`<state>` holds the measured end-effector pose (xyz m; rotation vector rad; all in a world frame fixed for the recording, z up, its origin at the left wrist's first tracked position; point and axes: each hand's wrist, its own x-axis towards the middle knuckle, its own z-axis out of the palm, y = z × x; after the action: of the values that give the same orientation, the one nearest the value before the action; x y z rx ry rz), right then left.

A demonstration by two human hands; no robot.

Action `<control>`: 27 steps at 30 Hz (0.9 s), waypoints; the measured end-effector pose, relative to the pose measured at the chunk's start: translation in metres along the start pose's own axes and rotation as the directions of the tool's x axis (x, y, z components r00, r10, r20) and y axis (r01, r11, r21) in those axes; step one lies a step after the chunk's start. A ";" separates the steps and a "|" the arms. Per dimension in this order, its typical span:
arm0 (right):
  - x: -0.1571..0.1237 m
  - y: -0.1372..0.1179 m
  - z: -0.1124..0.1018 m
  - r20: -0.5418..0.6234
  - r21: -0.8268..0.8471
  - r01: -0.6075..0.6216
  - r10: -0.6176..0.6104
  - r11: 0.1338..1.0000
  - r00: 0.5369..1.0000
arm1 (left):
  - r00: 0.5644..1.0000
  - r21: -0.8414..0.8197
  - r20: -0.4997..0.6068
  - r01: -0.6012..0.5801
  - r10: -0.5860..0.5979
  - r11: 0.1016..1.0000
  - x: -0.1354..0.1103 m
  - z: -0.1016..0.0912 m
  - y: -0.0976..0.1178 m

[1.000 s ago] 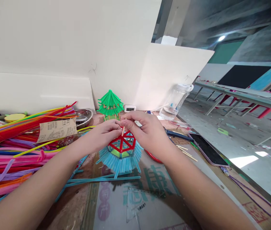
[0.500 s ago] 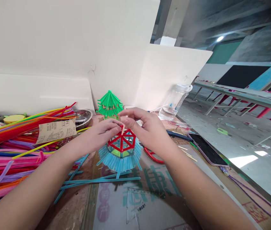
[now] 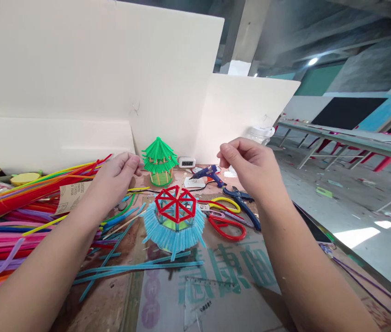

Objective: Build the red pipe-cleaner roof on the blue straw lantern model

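A small model with a blue straw fringe (image 3: 174, 233) and a red hexagonal straw frame (image 3: 175, 204) on top stands on the table in front of me. My left hand (image 3: 114, 177) hovers up and to its left, fingers curled and pinched together. My right hand (image 3: 251, 166) hovers up and to its right, fingers also curled in a loose pinch. Neither hand touches the model, and I see nothing in either of them. A finished green straw pavilion (image 3: 159, 160) stands behind the model, against the white board.
A big heap of coloured straws (image 3: 15, 216) fills the left. Loose blue straws (image 3: 140, 267) lie in front. Red scissors (image 3: 225, 226), yellow scissors (image 3: 221, 203), blue pliers (image 3: 242, 203), a blue glue gun (image 3: 207, 173) and a small digital clock (image 3: 186, 162) lie right and behind. White boards (image 3: 88, 83) wall the back.
Both hands have let go of the top of the red frame and drawn apart, the left to the left, the right up and to the right. The view has tilted slightly.
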<state>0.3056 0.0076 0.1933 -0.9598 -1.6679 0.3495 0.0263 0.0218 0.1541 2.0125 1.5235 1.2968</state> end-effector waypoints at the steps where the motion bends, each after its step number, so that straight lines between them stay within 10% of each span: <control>1: 0.000 0.000 -0.001 0.001 0.024 -0.020 0.020 1.000 1.000 | 1.000 -0.008 0.009 0.021 -0.021 1.000 0.000 0.000 0.001; 19: -0.016 -0.012 0.023 0.380 0.070 -0.010 -0.017 0.997 0.925 | 0.977 -0.018 0.211 -0.034 0.037 0.999 -0.009 0.005 0.012; 27: -0.022 -0.013 0.044 0.350 0.051 -0.027 0.007 0.998 0.937 | 0.933 -0.042 0.326 -0.146 0.151 0.988 -0.011 0.014 0.013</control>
<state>0.2612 -0.0060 0.1725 -0.9085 -1.9609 0.6041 0.0447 0.0104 0.1500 2.2342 1.2230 0.9551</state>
